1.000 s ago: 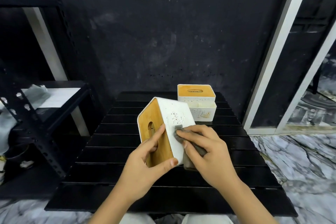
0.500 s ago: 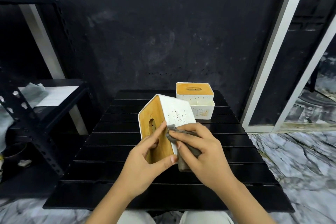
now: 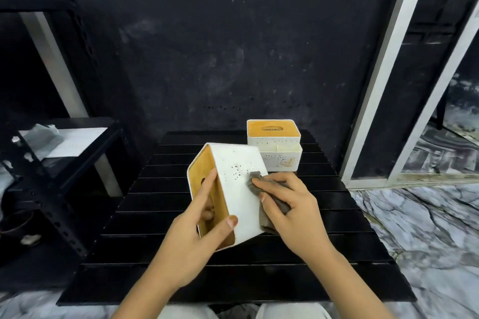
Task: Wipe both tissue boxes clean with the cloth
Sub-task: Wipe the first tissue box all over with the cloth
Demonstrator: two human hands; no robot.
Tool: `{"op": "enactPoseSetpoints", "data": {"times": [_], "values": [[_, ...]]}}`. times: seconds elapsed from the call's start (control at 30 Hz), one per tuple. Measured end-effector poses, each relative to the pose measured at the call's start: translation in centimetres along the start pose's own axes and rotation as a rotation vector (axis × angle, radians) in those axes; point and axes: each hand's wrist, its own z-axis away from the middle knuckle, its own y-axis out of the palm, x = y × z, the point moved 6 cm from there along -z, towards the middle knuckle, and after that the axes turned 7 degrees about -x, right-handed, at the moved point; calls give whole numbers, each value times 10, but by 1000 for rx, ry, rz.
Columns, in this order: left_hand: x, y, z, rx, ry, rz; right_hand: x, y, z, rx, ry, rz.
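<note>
A white tissue box point(image 3: 237, 171) with a wooden lid lies tipped on its side above the black slatted table point(image 3: 145, 217), its lid facing left. My left hand point(image 3: 193, 230) grips it, with fingers over the lid's slot and the thumb on the white side. My right hand point(image 3: 290, 204) holds a grey cloth point(image 3: 255, 181) and presses it against the box's white upper face near a patch of dark specks. A second tissue box point(image 3: 273, 137), white with a wooden top and a front tray, stands upright at the table's far edge.
A black metal shelf rack point(image 3: 51, 163) with white paper on it stands to the left. A dark wall is behind the table. A white-framed door point(image 3: 375, 111) is at the right, above a marbled floor point(image 3: 427, 228).
My right hand has slid the cloth up and to the right across the box's white face. My left hand has tilted the box so more of that face shows.
</note>
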Motion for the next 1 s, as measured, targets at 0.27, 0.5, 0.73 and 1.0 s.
{"op": "enactPoseSetpoints", "data": {"times": [0.27,0.5,0.73,1.0], "values": [[4,-5,-6,-21,-16,13,7,4,9,-12,-61,49],[1,0,-6,31,12,42,43,24,-8,37,-208,121],[7,-4,-6,13,-21,87,26,19,-9,-18,-125,97],[5,-1,-4,26,-26,86,32,24,-19,-11,-126,42]]}}
